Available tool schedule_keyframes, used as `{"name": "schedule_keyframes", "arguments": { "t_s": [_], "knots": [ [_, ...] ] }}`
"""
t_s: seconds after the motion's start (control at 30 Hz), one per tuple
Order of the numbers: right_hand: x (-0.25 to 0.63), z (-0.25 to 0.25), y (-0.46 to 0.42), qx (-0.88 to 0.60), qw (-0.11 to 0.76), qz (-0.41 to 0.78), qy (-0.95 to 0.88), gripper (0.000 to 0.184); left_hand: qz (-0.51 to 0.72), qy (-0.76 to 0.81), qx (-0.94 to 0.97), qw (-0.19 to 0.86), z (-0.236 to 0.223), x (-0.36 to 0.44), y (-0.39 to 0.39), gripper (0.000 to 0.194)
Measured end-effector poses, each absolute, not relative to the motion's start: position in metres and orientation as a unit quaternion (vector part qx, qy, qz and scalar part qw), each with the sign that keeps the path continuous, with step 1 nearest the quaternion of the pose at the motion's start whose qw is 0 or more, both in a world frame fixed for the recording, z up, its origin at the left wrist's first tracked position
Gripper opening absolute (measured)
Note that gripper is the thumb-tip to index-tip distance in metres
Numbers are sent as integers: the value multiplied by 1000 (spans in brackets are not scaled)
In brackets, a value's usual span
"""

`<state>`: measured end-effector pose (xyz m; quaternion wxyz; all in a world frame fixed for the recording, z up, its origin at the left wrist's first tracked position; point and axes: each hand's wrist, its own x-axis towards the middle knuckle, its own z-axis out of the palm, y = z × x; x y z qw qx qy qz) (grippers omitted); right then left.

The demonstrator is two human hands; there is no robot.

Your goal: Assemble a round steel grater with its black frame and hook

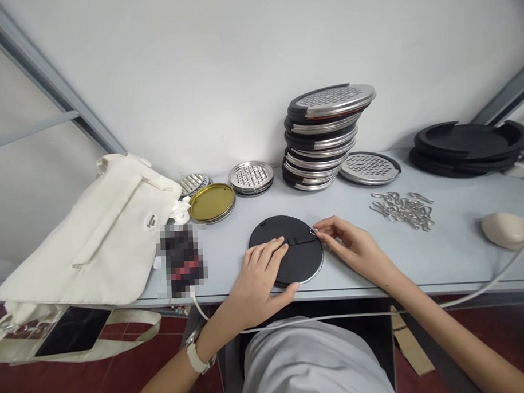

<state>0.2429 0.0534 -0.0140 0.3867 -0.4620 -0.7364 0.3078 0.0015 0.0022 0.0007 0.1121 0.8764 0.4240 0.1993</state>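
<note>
A round black disc (299, 259) with a silver rim lies on the table in front of me. My left hand (261, 279) rests flat on its left part, fingers stretched out and thumb at the near edge. At the disc's upper right edge, my right hand (347, 244) pinches a small metal wire clip (314, 231) between thumb and fingertips. The clip touches or nearly touches the rim; I cannot tell whether it is hooked in. Several similar wire clips (402, 210) lie in a loose heap to the right of my right hand.
Behind the disc rises a leaning stack of round graters (320, 143), with a single grater (370, 168) beside it. Smaller grater discs (251, 177) and gold lids (212, 202) sit left. A white bag (87, 243), black trays (470, 146), a mouse (508, 230) and a cable (463, 298) flank me.
</note>
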Motion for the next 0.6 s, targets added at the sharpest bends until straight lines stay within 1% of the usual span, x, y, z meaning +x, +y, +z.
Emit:
{"name": "schedule_keyframes", "arguments": {
  "t_s": [0.33, 0.6],
  "knots": [
    [242, -10, 51, -468, 365, 288, -752, 26, 193, 424, 877, 115, 0, 1, 3, 55],
    [245, -12, 51, -469, 335, 301, -760, 27, 192, 426, 877, 115, 1, 1, 2, 55]
  ]
}}
